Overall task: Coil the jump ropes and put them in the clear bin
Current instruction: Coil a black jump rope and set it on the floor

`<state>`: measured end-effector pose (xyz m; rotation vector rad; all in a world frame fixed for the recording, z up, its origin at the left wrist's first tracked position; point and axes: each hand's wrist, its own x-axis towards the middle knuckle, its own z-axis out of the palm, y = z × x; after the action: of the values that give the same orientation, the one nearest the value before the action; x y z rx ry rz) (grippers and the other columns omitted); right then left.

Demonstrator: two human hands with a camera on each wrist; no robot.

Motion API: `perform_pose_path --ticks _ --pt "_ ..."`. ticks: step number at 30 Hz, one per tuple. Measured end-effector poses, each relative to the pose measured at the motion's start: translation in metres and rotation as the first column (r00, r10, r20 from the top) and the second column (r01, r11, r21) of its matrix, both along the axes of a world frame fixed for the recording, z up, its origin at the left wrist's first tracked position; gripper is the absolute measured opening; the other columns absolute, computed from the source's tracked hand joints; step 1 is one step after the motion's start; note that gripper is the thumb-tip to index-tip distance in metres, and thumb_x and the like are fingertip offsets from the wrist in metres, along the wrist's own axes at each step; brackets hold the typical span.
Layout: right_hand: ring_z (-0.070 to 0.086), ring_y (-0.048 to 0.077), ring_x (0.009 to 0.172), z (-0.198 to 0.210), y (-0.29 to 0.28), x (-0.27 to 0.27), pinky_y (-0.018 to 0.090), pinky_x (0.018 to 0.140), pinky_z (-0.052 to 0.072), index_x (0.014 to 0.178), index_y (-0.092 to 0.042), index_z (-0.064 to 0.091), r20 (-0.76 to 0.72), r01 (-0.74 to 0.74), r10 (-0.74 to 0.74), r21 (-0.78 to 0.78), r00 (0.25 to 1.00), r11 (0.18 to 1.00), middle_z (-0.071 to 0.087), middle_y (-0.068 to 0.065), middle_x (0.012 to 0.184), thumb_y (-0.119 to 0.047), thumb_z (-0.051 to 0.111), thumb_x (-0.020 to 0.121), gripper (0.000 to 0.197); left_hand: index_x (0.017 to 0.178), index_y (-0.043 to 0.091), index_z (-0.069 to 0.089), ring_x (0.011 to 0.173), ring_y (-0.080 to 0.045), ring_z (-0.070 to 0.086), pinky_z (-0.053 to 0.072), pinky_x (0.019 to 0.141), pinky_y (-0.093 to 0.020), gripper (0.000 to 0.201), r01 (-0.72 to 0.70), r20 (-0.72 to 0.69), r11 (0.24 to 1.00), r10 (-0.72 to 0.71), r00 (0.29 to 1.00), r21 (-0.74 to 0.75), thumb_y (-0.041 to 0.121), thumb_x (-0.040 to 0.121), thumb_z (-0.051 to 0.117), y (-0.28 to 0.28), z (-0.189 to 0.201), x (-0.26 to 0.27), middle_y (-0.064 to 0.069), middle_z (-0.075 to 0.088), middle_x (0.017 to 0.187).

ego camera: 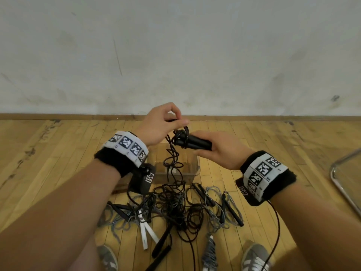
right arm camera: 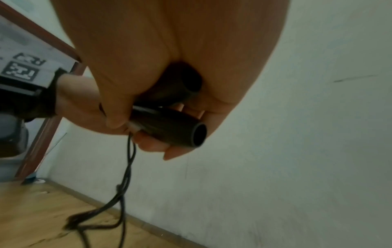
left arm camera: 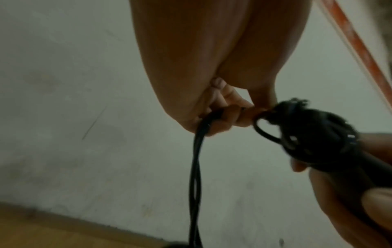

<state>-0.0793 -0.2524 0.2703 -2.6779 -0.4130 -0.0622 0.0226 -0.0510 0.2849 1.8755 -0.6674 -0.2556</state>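
At the centre of the head view the right hand [ego camera: 218, 151] was closed around two black handles [ego camera: 193, 142] held side by side, thumb on top and fingers curled beneath. In the right wrist view the handles' [right arm camera: 176, 117] open round ends pointed toward the camera, with the fingers [right arm camera: 148, 144] wrapped under them. Cord was wound around the handles' far ends in a dark bunch [left arm camera: 314, 127].

The left hand [ego camera: 158, 124], just up and left of the handles, pinched the black rope [ego camera: 172, 159] between thumb and fingertips, the other fingers curled. The left wrist view showed the rope [left arm camera: 196, 176] passing through those curled fingers [left arm camera: 229, 115], forming a small loop beside the bunch and hanging straight down toward the lower edge of the frame.

Below the hands the rope dropped in loose loops over the clear bin [ego camera: 195, 169], which sat on the wooden floor [ego camera: 58, 153] at mid-frame, near the wall. Whether anything lay inside the bin could not be told. Below the bin, a tangled pile [ego camera: 175, 208] of black and grey ropes with black handles and one pair of white handles [ego camera: 145, 235] lay on the floor. Two grey shoes [ego camera: 254, 257] showed at the bottom edge, and a metal frame [ego camera: 340, 184] at the right edge.
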Motion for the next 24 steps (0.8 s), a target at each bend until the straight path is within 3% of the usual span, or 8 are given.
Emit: perform_pose_path --ticks 4,7,9,12,15,17,21,24 --pt "0.062 0.007 0.081 0.004 -0.004 -0.004 0.035 0.075 0.054 0.135 -0.036 0.056 0.058 0.009 -0.017 0.139 0.998 0.99 0.069 -0.013 0.097 -0.041 0.063 0.098 0.037 0.081 0.015 0.056 0.056 -0.013 0.05 0.043 0.077 -0.037 0.027 0.01 -0.239 0.967 -0.072 0.968 -0.254 0.035 0.081 0.075 -0.001 0.0 0.005 0.001 0.061 0.061" --pt "0.061 0.002 0.073 0.004 -0.001 -0.004 0.023 0.068 0.05 0.13 -0.033 0.059 0.035 0.017 -0.029 0.299 0.999 0.954 0.065 -0.016 0.088 -0.036 0.066 0.098 0.033 0.079 0.015 0.052 0.069 -0.015 0.058 0.046 0.074 -0.03 0.026 0.01 -0.32 0.928 -0.138 0.937 -0.372 0.031 0.087 0.071 -0.008 -0.003 0.006 -0.001 0.067 0.072" --pt "0.065 0.008 0.068 0.005 -0.001 -0.003 0.027 0.065 0.055 0.131 -0.031 0.059 -0.008 0.047 -0.048 0.401 0.999 0.915 0.067 -0.01 0.087 -0.033 0.067 0.098 0.034 0.08 0.016 0.054 0.081 -0.019 0.055 0.045 0.074 -0.03 0.025 0.019 -0.351 0.913 -0.177 0.919 -0.408 0.029 0.093 0.071 -0.01 -0.006 0.011 -0.003 0.068 0.081" --pt "0.066 0.014 0.064 0.008 0.003 -0.004 0.024 0.06 0.054 0.133 -0.025 0.058 -0.046 0.067 -0.051 0.525 0.998 0.848 0.066 -0.004 0.084 -0.028 0.066 0.098 0.035 0.09 0.013 0.059 0.07 -0.014 0.052 0.044 0.064 -0.024 0.011 0.02 -0.387 0.894 -0.214 0.897 -0.447 0.022 0.093 0.066 -0.011 -0.012 0.011 -0.003 0.066 0.085" --pt "0.064 0.011 0.061 0.012 0.006 -0.002 0.02 0.057 0.051 0.118 -0.024 0.058 -0.033 0.116 -0.123 0.618 0.992 0.777 0.063 -0.003 0.08 -0.023 0.064 0.099 0.02 0.106 0.008 0.063 0.06 -0.009 0.052 0.043 0.059 -0.021 0.011 -0.005 -0.401 0.912 -0.176 0.899 -0.41 0.013 0.098 0.058 -0.021 -0.017 -0.001 0.0 0.064 0.078" --pt "0.063 0.01 0.059 0.011 0.002 0.003 0.022 0.056 0.051 0.112 -0.022 0.058 -0.023 0.181 -0.215 0.636 0.976 0.75 0.063 0.0 0.078 -0.025 0.065 0.099 0.015 0.099 0.011 0.066 0.06 -0.008 0.051 0.042 0.056 -0.019 0.011 -0.034 -0.36 0.933 -0.105 0.927 -0.359 0.015 0.103 0.056 -0.029 -0.016 -0.01 0.002 0.064 0.075" --pt "0.066 0.015 0.061 0.002 -0.005 0.012 0.037 0.061 0.058 0.115 -0.02 0.061 0.005 0.272 -0.327 0.545 0.945 0.793 0.065 0.002 0.08 -0.031 0.065 0.098 0.021 0.101 0.011 0.074 0.058 -0.005 0.048 0.038 0.053 -0.015 0.019 -0.109 -0.264 0.954 0.032 0.964 -0.28 0.019 0.104 0.057 -0.033 -0.017 -0.015 0.007 0.063 0.072" --pt "0.067 0.016 0.064 -0.004 -0.005 0.015 0.039 0.065 0.059 0.123 -0.024 0.063 0.043 0.306 -0.368 0.472 0.929 0.827 0.067 -0.001 0.082 -0.035 0.065 0.098 0.027 0.104 0.016 0.075 0.054 -0.005 0.045 0.035 0.052 -0.016 0.021 -0.131 -0.221 0.962 0.078 0.972 -0.238 0.021 0.106 0.055 -0.034 -0.019 -0.018 0.009 0.062 0.069"
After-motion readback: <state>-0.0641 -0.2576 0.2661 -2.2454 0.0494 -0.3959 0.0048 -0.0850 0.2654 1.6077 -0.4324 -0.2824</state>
